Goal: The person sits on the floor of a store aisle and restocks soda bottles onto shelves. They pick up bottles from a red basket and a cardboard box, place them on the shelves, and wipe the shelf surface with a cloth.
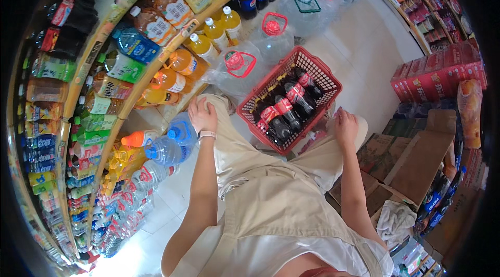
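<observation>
My left hand [203,114] rests with spread fingers on my left knee, a band around its wrist. On the other knee lies my right hand [345,122], fingers bent; whether something small is between them, I cannot tell. A red plastic shopping basket [256,136] stands on the floor between my legs. Several dark cola bottles with red labels [287,107] lie in it side by side. Large clear water bottles with red handles [235,64] stand just beyond the basket, and blue-capped water bottles [162,152] stand to the left of my left knee.
Shelves of drinks [134,99] curve along the left and top. At the right are red cartons [437,75], an open cardboard box [422,163] and a white cloth [396,220]. A snack shelf [416,15] stands at the upper right. Pale floor tiles [361,50] show beyond the basket.
</observation>
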The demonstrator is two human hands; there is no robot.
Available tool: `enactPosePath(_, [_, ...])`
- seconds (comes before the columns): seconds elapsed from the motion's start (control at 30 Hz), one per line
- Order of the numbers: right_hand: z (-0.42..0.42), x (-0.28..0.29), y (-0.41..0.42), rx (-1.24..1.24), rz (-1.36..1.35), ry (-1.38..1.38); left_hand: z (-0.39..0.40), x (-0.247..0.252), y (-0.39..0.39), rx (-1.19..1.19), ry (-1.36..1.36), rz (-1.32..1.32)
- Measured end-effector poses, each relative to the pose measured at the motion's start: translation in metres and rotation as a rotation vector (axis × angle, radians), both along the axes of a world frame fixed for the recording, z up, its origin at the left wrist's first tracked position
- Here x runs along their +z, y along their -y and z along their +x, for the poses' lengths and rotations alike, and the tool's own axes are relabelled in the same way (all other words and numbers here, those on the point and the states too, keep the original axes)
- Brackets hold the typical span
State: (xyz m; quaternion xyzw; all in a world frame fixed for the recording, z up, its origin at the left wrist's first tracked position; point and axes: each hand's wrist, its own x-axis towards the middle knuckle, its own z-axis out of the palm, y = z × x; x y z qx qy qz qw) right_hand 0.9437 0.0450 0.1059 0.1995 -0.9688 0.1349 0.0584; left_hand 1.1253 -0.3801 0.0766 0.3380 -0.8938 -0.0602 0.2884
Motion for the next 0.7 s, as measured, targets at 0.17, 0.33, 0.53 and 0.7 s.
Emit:
enactPosePath(0.17, [0.018, -0.038, 0.043, 0.000, -0.233, 0.312, -0.005, 0.005, 0.001, -0.011, 0.005, 0.014])
enactPosePath(0.33, [0.046, -0.112, 0.092, -0.044, -0.294, 0.822, -0.007, 0.013, 0.001, -0.004, 0.006, 0.057])
enactPosePath(0.53, [0.066, -0.167, 0.110, -0.072, -0.104, 1.001, -0.007, 0.013, 0.002, -0.015, -0.004, 0.082])
enactPosePath(0.7, [0.065, -0.175, 0.129, -0.045, 0.218, 1.067, -0.011, 0.014, -0.002, -0.025, -0.001, 0.110])
